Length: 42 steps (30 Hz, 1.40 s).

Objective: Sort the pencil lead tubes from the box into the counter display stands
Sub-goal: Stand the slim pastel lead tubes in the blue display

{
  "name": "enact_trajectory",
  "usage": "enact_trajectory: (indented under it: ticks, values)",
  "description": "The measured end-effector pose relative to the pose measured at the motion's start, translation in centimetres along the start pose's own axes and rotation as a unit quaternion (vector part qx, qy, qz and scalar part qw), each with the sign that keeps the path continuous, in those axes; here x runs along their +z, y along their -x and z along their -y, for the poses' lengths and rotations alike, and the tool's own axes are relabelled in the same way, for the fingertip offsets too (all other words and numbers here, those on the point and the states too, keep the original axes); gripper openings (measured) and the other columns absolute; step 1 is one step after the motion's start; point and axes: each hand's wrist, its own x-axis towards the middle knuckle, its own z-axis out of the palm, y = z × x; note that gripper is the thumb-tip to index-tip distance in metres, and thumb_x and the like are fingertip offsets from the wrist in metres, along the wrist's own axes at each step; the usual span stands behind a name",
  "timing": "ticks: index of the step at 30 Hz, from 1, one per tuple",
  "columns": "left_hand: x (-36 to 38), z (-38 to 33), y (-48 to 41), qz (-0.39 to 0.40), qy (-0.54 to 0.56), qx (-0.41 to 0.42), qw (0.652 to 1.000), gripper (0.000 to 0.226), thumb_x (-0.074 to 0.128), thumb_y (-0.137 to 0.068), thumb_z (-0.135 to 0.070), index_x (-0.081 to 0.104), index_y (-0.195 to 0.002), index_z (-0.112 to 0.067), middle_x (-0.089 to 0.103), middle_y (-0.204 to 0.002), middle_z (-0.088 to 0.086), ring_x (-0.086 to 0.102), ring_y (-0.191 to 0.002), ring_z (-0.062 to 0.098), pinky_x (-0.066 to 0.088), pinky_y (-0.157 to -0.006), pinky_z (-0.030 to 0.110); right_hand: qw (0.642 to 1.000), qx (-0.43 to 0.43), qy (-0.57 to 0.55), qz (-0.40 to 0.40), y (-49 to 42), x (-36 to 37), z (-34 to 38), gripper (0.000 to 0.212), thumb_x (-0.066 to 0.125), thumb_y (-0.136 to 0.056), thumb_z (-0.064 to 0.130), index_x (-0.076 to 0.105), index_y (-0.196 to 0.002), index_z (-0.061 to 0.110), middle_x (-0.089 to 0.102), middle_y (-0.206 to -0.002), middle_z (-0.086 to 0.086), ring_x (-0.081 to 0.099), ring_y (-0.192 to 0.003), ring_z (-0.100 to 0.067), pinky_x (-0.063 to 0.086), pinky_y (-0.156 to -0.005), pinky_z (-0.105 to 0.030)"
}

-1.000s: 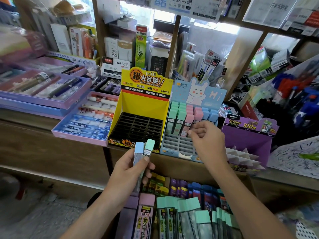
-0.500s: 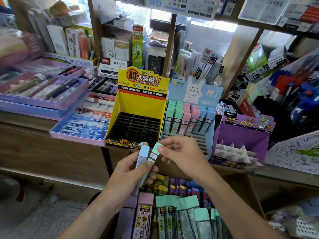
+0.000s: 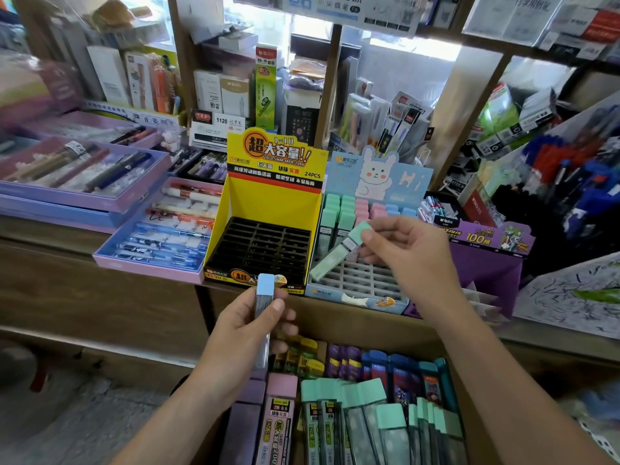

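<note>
My left hand (image 3: pixel 241 333) grips a blue-capped lead tube (image 3: pixel 264 313) upright above the cardboard box (image 3: pixel 342 322). My right hand (image 3: pixel 407 255) pinches a green-capped lead tube (image 3: pixel 339 255) by its cap, tilted over the blue rabbit display stand (image 3: pixel 355 283). That stand holds green, pink and blue tubes in its back rows; the front slots are bare. The yellow display stand (image 3: pixel 268 203) to its left has a black grid with nothing in it. The box below holds several green, pink, purple and blue tubes (image 3: pixel 369 407).
A purple display stand (image 3: pixel 486 263) sits right of the rabbit stand. Lilac pen trays (image 3: pixel 151 260) lie left on the wooden counter (image 3: pixel 100 290). Shelves behind are packed with stationery, and a pen rack (image 3: pixel 570 169) stands at the right.
My right hand took the green-capped tube from my left hand and carried it up and right over the rabbit stand. The left hand keeps only the blue-capped tube.
</note>
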Motion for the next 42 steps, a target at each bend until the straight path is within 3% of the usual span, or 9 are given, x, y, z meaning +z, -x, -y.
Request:
enact_trajectory:
  ticks: [5, 9, 12, 19, 26, 32, 36, 40, 42]
  values:
    - [-0.1, 0.0, -0.2, 0.002, 0.019, -0.010, 1.000, 0.023, 0.052, -0.105, -0.022, 0.074, -0.108, -0.016, 0.062, -0.081, 0.010, 0.051, -0.061, 0.014, 0.038, -0.048, 0.025, 0.995, -0.052, 0.083, -0.025, -1.7, -0.3, -0.2, 0.017, 0.077, -0.091, 0.010, 0.072, -0.095, 0.026, 0.076, -0.085, -0.006, 0.076, -0.078, -0.021, 0.065, -0.073, -0.033]
    - [-0.2, -0.1, -0.3, 0.000, 0.034, -0.016, 0.999, 0.030, 0.047, -0.107, -0.024, 0.074, -0.111, -0.011, 0.061, -0.080, 0.012, 0.049, -0.060, 0.015, 0.036, -0.047, 0.026, 0.991, -0.064, 0.118, -0.014, -2.4, -0.1, -0.6, 0.021, 0.075, -0.093, 0.010, 0.069, -0.093, 0.030, 0.074, -0.088, -0.010, 0.074, -0.084, -0.028, 0.063, -0.081, -0.045]
    - [-0.2, -0.1, -0.3, -0.001, 0.033, -0.016, 0.999, 0.030, 0.047, -0.107, -0.022, 0.072, -0.113, -0.008, 0.061, -0.080, 0.014, 0.049, -0.059, 0.015, 0.035, -0.046, 0.026, 0.988, -0.063, 0.142, -0.002, -2.7, -0.1, -0.9, 0.014, 0.074, -0.093, 0.010, 0.071, -0.097, 0.023, 0.074, -0.089, -0.011, 0.072, -0.087, -0.032, 0.062, -0.082, -0.049]
    - [-0.4, 0.0, -0.5, 0.011, 0.038, -0.017, 0.999, 0.033, 0.046, -0.107, -0.025, 0.071, -0.117, -0.006, 0.061, -0.081, 0.014, 0.050, -0.057, 0.015, 0.036, -0.046, 0.026, 0.981, -0.077, 0.175, 0.034, -3.3, 1.1, -0.6, 0.018, 0.074, -0.093, 0.010, 0.071, -0.098, 0.027, 0.074, -0.087, -0.002, 0.075, -0.083, -0.024, 0.064, -0.079, -0.035]
    - [0.2, -0.4, -0.4, -0.007, 0.058, -0.051, 0.997, 0.043, 0.033, -0.109, -0.024, 0.069, -0.120, -0.002, 0.061, -0.077, 0.013, 0.046, -0.055, 0.015, 0.036, -0.044, 0.025, 0.970, -0.089, 0.219, 0.050, -3.8, 2.9, -0.9, 0.015, 0.072, -0.095, 0.011, 0.076, -0.109, 0.011, 0.074, -0.090, -0.002, 0.074, -0.084, -0.019, 0.063, -0.085, -0.042]
    - [0.9, -1.1, -0.1, -0.011, 0.058, -0.050, 0.997, 0.043, 0.030, -0.108, -0.019, 0.065, -0.122, 0.002, 0.059, -0.075, 0.014, 0.043, -0.053, 0.017, 0.034, -0.045, 0.027, 0.967, -0.087, 0.234, 0.050, -3.9, 3.5, -1.0, 0.010, 0.072, -0.095, 0.012, 0.074, -0.105, 0.013, 0.071, -0.086, 0.006, 0.074, -0.074, -0.009, 0.065, -0.079, -0.040]
    - [0.6, -0.8, -0.2, -0.013, 0.057, -0.040, 0.997, 0.041, 0.031, -0.108, -0.014, 0.066, -0.124, 0.002, 0.058, -0.079, 0.016, 0.045, -0.056, 0.018, 0.037, -0.046, 0.026, 0.970, -0.080, 0.227, 0.042, -3.5, 3.2, -1.2, 0.020, 0.073, -0.095, 0.015, 0.072, -0.115, 0.013, 0.071, -0.087, 0.007, 0.073, -0.079, -0.007, 0.064, -0.081, -0.037]
    - [0.1, -0.6, 0.1, 0.008, 0.033, -0.018, 0.999, 0.025, 0.052, -0.102, -0.011, 0.073, -0.115, -0.008, 0.062, -0.084, 0.014, 0.055, -0.066, 0.019, 0.047, -0.057, 0.026, 0.967, -0.120, 0.226, -0.011, -2.0, 2.9, -1.1, 0.018, 0.075, -0.092, 0.012, 0.071, -0.108, 0.020, 0.066, -0.086, 0.015, 0.066, -0.078, 0.002, 0.057, -0.076, -0.018]
    - [0.0, -0.4, 0.2, 0.011, 0.014, -0.007, 1.000, 0.023, 0.069, -0.089, -0.017, 0.075, -0.112, -0.013, 0.064, -0.083, 0.009, 0.059, -0.069, 0.016, 0.051, -0.062, 0.026, 0.971, -0.120, 0.205, -0.001, -1.1, 3.0, -1.1, 0.017, 0.074, -0.092, 0.009, 0.071, -0.098, 0.024, 0.068, -0.082, 0.013, 0.067, -0.076, -0.003, 0.058, -0.074, -0.020]
